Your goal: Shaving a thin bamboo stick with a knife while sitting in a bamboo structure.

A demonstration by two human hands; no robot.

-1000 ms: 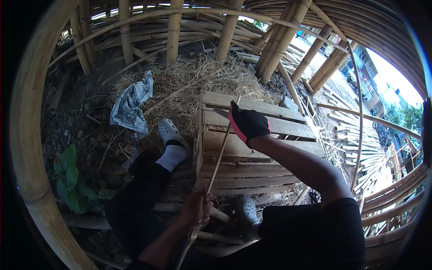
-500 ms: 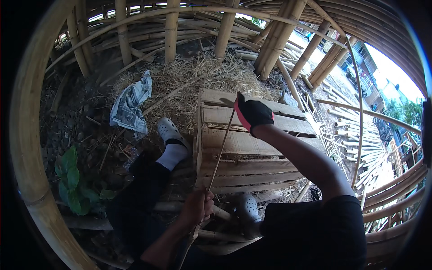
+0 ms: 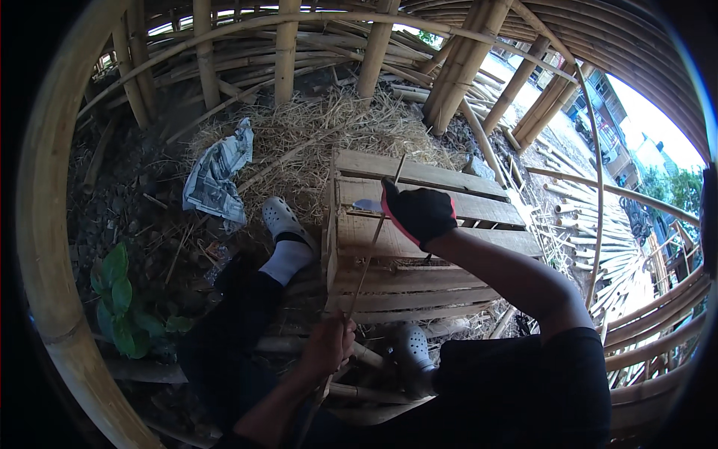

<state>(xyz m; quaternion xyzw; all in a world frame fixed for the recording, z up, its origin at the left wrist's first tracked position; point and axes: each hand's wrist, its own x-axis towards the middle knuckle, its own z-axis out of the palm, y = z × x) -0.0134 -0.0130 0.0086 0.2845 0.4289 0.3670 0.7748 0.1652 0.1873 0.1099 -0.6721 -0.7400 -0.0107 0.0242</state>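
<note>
My bare left hand (image 3: 327,346) is closed round the lower part of a thin bamboo strip (image 3: 364,277), low in the middle of the view. The strip slants up and away across a slatted wooden crate (image 3: 419,280). My right hand (image 3: 422,213), in a black glove with a red edge, is closed on a knife. The knife's short, pale blade (image 3: 366,204) sticks out to the left, across the strip. Its handle is mostly hidden in the glove. Above the glove the strip's far end shows over the crate's top slats.
My feet in grey clogs (image 3: 283,218) stand left of and before the crate. Crumpled newspaper (image 3: 217,176) lies on straw (image 3: 299,135) at the left. A leafy plant (image 3: 120,299) grows nearby. Bamboo posts (image 3: 286,52) rise behind; cut bamboo poles (image 3: 591,224) lie at the right.
My gloved right hand has come down the strip toward me, and the knife blade and the strip's far end now show. My left hand has stayed in place.
</note>
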